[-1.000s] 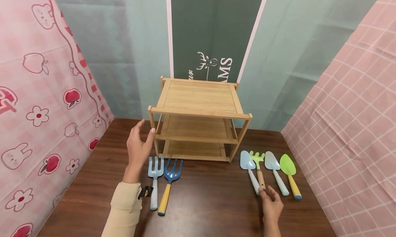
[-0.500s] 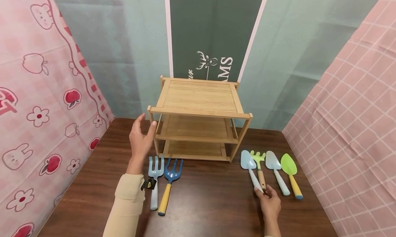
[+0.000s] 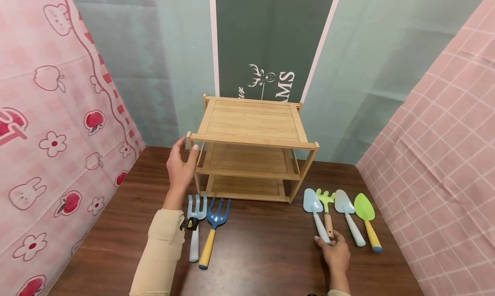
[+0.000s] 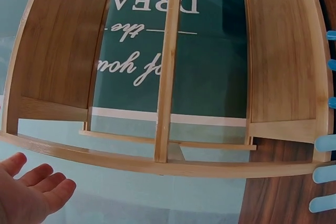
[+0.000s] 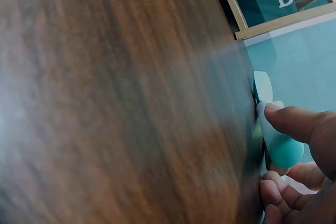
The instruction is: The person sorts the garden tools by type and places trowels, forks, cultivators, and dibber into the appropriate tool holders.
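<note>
My left hand [image 3: 181,169] hovers by the left front post of a three-tier wooden rack [image 3: 253,122], thumb and fingers spread apart. In the left wrist view its fingers [image 4: 50,184] lie just outside the rack's side rail. At the right, my right hand [image 3: 335,254] pinches the handle end of a light blue trowel [image 3: 312,200], thumb on one side and fingers on the other. That trowel lies on the table, beside a green hand rake [image 3: 326,198] with a wooden handle. The right wrist view shows the thumb [image 5: 291,121] against the trowel's handle.
Right of the rake lie a pale trowel [image 3: 344,201] and a green trowel [image 3: 364,206] with a yellow handle. Left of centre are a light blue hand fork [image 3: 194,244] and a dark blue hand fork [image 3: 217,218]. Patterned cloths hang around the brown table [image 3: 267,244].
My left hand has risen slightly and moved right, closer to the rack's post. My right hand has shifted a little left and taken hold of the light blue trowel's handle.
</note>
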The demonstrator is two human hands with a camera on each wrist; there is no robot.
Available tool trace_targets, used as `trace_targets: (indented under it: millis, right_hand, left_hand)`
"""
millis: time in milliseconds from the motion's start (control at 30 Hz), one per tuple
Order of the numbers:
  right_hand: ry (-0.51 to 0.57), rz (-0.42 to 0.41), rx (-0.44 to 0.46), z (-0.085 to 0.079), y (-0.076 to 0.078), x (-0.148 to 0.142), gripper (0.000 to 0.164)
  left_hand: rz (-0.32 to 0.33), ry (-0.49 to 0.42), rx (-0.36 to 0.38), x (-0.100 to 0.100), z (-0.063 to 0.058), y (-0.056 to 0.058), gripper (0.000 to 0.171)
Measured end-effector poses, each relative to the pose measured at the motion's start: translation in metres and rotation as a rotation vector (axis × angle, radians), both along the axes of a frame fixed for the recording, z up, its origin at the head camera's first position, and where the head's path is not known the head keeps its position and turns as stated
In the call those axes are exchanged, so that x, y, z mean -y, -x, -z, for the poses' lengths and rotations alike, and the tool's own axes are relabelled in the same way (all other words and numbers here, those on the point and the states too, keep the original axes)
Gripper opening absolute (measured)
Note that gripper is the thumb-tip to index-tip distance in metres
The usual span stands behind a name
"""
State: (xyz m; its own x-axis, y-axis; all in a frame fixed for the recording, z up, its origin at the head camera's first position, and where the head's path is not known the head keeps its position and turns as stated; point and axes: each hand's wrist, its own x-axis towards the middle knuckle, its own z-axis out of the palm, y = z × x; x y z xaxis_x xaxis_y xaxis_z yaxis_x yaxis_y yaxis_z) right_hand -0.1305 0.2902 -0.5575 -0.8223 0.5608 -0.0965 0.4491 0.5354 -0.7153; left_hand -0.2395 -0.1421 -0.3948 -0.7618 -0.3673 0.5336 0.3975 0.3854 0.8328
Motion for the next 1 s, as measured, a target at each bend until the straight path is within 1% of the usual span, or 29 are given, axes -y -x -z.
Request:
trace_targets:
  millis: [100, 200, 333, 400, 500, 567, 633, 667, 733, 833, 867, 933, 1000]
  right_hand:
    - [-0.001, 0.008, 0.006, 0.0, 0.0, -0.003, 0.071]
    - [0.014, -0.003, 0.001, 0.0, 0.0, -0.004, 0.07]
    - [0.038, -0.003, -0.031, -0.001, -0.002, -0.005, 0.067]
    - [0.057, 0.016, -0.064, -0.002, -0.004, -0.004, 0.064]
    - [0.074, 0.061, -0.134, -0.004, -0.006, -0.003, 0.057]
    - [0.064, 0.092, -0.178, -0.005, -0.006, -0.001, 0.05]
    - [0.045, 0.117, -0.211, -0.006, -0.006, 0.0, 0.044]
    - [0.05, 0.126, -0.225, -0.006, -0.006, 0.001, 0.041]
    - [0.11, 0.139, -0.261, -0.005, -0.006, 0.002, 0.039]
    - [0.299, 0.157, -0.325, -0.004, -0.005, 0.004, 0.041]
    - [0.346, 0.17, -0.342, -0.003, -0.005, 0.005, 0.042]
    - [0.362, 0.191, -0.359, -0.003, -0.005, 0.006, 0.042]
    - [0.335, 0.214, -0.37, -0.003, -0.005, 0.007, 0.042]
  left_hand:
    - [0.019, -0.031, 0.016, -0.002, -0.003, 0.002, 0.049]
    - [0.041, -0.056, 0.027, -0.004, -0.005, 0.005, 0.047]
    - [0.05, -0.073, 0.013, -0.006, -0.007, 0.008, 0.047]
    - [0.053, -0.083, 0.013, -0.009, -0.017, 0.002, 0.046]
    - [0.042, -0.082, 0.01, -0.009, -0.018, 0.004, 0.047]
    - [0.026, -0.081, 0.012, -0.009, -0.02, 0.005, 0.044]
    - [-0.009, -0.069, 0.009, -0.006, -0.012, 0.014, 0.042]
    - [-0.021, -0.071, 0.013, -0.006, -0.013, 0.014, 0.041]
    - [-0.04, -0.077, 0.031, -0.006, -0.014, 0.015, 0.038]
    - [-0.049, -0.092, 0.073, -0.006, -0.016, 0.016, 0.04]
    - [-0.05, -0.097, 0.086, -0.006, -0.016, 0.017, 0.041]
    - [-0.05, -0.102, 0.107, -0.006, -0.017, 0.018, 0.043]
    - [-0.048, -0.107, 0.123, -0.005, -0.018, 0.019, 0.043]
